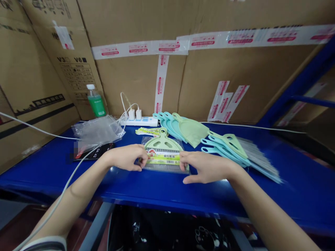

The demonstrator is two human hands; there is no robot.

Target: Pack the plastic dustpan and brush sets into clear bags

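Note:
A light green hand brush (161,142) with grey bristles lies flat in front of me on a clear plastic bag, its handle pointing away. A yellow-green and white printed paper label (163,157) runs across its bristles. My left hand (130,157) is at the label's left end, fingers curled in and thumb close to them. At the right end, the bent fingers of my right hand (205,168) touch the label, with the thumb held apart. The fingertips partly cover both label ends.
Blue and green dustpans (192,130) stand behind. More brushes (230,148) are stacked right. Spare labels (148,131), a power strip (143,121), plastic bags (101,130), a phone (92,152) and a bottle (96,103) sit left and behind. A white cable (70,177) crosses my left arm.

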